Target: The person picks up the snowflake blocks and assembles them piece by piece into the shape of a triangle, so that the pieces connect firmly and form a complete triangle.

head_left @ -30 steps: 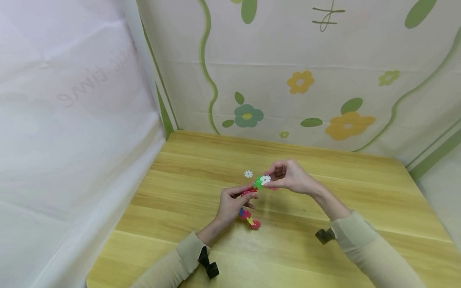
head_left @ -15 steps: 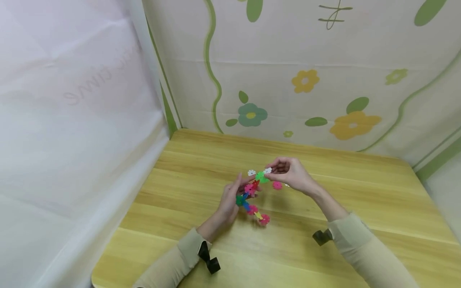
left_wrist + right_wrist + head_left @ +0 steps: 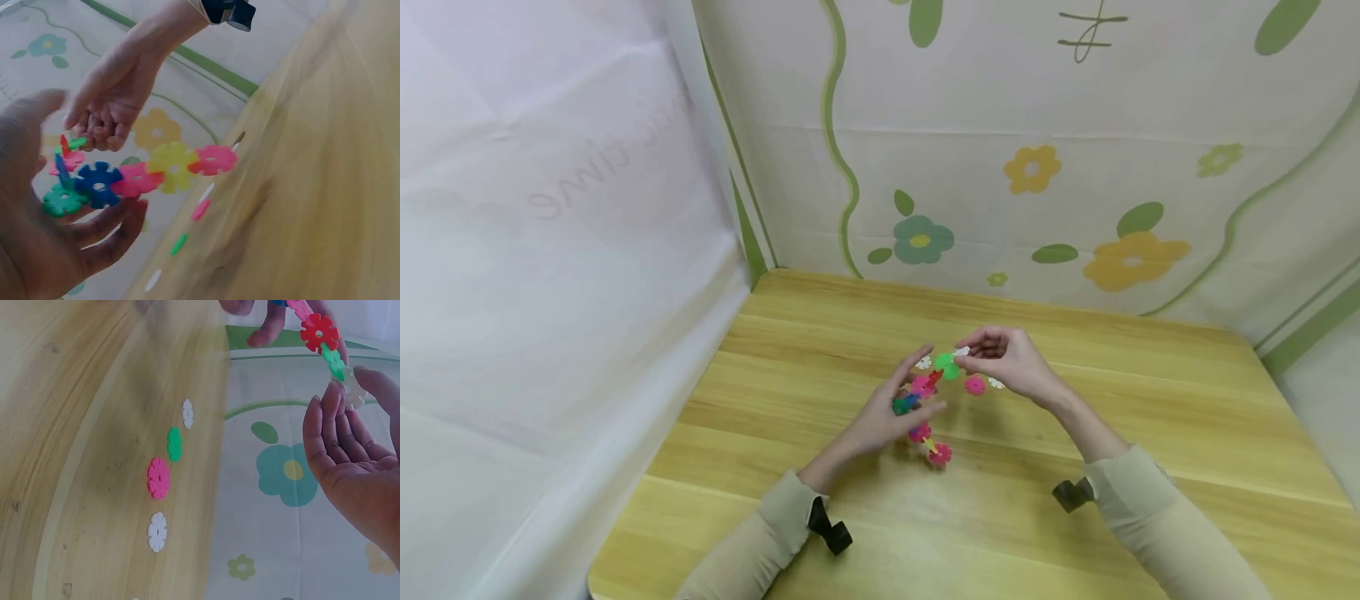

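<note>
A chain of interlocking snowflake discs in pink, yellow, blue, green and red hangs between the two hands. My right hand [image 3: 1018, 367] pinches the white snowflake disc [image 3: 355, 394] at its upper end, beside a light green disc [image 3: 947, 367]. Below that come the red disc [image 3: 319, 333], the blue disc [image 3: 99, 186] and the yellow disc [image 3: 174, 167]. A pink disc [image 3: 940, 454] ends the lower part. My left hand [image 3: 880, 418] is spread around the chain's middle, thumb and fingers apart, with its fingers behind the dark green disc [image 3: 62, 200].
Loose discs lie in a row on the wooden table [image 3: 1075, 533]: a white disc [image 3: 157, 532], a pink disc [image 3: 158, 478], a green disc [image 3: 174, 444] and another white disc [image 3: 187, 414]. A printed fabric wall [image 3: 955, 100] stands behind the table, with a white one at the left.
My left hand has let go its pinch near the red disc and spread its fingers, so more of the chain shows. My right hand keeps the white end and has risen slightly.
</note>
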Motion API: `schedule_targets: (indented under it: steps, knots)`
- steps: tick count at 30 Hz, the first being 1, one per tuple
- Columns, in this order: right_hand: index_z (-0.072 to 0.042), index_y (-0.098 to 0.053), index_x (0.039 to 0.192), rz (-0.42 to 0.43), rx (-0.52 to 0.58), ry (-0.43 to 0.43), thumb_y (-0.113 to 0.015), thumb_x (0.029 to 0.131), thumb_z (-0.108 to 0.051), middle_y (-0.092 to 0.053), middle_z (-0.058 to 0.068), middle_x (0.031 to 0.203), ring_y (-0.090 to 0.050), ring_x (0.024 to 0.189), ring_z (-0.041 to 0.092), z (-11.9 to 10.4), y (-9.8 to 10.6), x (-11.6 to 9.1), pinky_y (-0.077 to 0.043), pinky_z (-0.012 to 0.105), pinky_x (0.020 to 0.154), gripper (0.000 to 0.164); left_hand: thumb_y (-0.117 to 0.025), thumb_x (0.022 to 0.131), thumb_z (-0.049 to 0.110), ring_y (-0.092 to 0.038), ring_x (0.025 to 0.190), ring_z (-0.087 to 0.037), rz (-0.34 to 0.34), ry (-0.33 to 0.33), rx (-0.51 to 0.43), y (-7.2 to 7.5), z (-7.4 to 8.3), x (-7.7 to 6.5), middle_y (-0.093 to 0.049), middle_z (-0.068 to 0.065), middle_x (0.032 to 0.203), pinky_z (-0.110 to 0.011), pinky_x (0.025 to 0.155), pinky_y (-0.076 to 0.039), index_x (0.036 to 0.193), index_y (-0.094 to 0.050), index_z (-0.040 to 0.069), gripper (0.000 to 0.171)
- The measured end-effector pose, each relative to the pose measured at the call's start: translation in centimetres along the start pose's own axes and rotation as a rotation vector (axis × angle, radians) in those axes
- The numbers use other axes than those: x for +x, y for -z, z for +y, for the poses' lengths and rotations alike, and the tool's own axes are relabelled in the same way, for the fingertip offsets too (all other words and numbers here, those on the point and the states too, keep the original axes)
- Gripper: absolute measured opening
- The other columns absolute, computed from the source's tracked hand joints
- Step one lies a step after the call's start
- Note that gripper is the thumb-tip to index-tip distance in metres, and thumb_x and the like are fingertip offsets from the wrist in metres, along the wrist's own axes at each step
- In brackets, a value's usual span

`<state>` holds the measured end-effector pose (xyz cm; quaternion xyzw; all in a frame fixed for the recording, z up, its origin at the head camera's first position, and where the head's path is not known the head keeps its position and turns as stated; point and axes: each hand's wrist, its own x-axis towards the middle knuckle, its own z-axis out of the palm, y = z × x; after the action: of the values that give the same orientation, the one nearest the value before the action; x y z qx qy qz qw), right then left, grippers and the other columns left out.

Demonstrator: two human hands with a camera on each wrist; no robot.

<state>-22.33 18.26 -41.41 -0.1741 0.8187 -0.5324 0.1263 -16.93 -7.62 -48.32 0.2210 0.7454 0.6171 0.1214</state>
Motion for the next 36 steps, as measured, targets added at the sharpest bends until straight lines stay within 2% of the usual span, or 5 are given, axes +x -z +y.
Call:
schedule_targets:
  steps: [7, 15, 21, 29, 36]
  knots:
    - [0.006, -0.073, 0.123, 0.004, -0.010, -0.010, -0.078, 0.103, -0.015, -0.077, 0.016, 0.110, -0.075, 0.097, 0.023, 0.1, 0.0, 0.2, -0.064, 0.022, 0.083, 0.030, -0.087, 0.097, 0.020, -0.064, 0.137, -0.034, -0.110, -0.041, 0.091, 0.9, 0.1, -0.3, -0.068, -0.021, 0.143, -0.051, 0.113, -0.056, 0.175, -0.022, 0.044, 0.104]
    - [0.006, -0.073, 0.124, 0.010, -0.033, -0.025, -0.079, 0.103, -0.018, -0.077, 0.016, 0.109, -0.074, 0.095, 0.016, 0.0, 0.1, 0.4, -0.063, 0.022, 0.084, 0.033, -0.087, 0.092, -0.002, -0.075, 0.099, -0.015, -0.243, -0.001, -0.002, 1.1, 0.1, -0.2, -0.067, -0.027, 0.130, -0.029, 0.090, -0.067, 0.178, -0.009, 0.037, 0.122]
    - [0.006, -0.074, 0.126, 0.026, -0.022, -0.047, -0.076, 0.106, -0.020, -0.078, 0.016, 0.110, -0.078, 0.098, 0.025, 0.1, -0.1, 0.6, -0.065, 0.025, 0.088, 0.033, -0.083, 0.093, -0.005, -0.075, 0.087, -0.013, -0.178, -0.018, -0.015, 0.0, 0.1, -0.2, -0.064, -0.035, 0.122, -0.025, 0.083, -0.066, 0.178, -0.008, 0.032, 0.120]
    - [0.005, -0.067, 0.139, 0.012, 0.021, -0.002, -0.069, 0.111, -0.020, -0.077, 0.022, 0.116, -0.075, 0.089, 0.010, -0.2, 0.2, 0.5, -0.065, 0.025, 0.086, 0.038, -0.074, 0.097, -0.013, -0.081, 0.091, -0.025, -0.058, -0.033, -0.105, -0.5, 0.0, -0.2, -0.055, -0.025, 0.117, -0.035, 0.081, -0.071, 0.177, -0.023, 0.033, 0.105]
    - [0.000, -0.058, 0.155, 0.001, 0.035, 0.068, -0.063, 0.113, -0.016, -0.073, 0.015, 0.113, -0.074, 0.086, 0.011, -0.3, 0.4, 0.3, -0.067, 0.029, 0.084, 0.045, -0.071, 0.098, -0.014, -0.077, 0.094, -0.012, -0.008, -0.086, -0.152, -0.6, -0.2, -0.2, -0.051, -0.035, 0.122, -0.034, 0.085, -0.070, 0.176, -0.027, 0.030, 0.099]
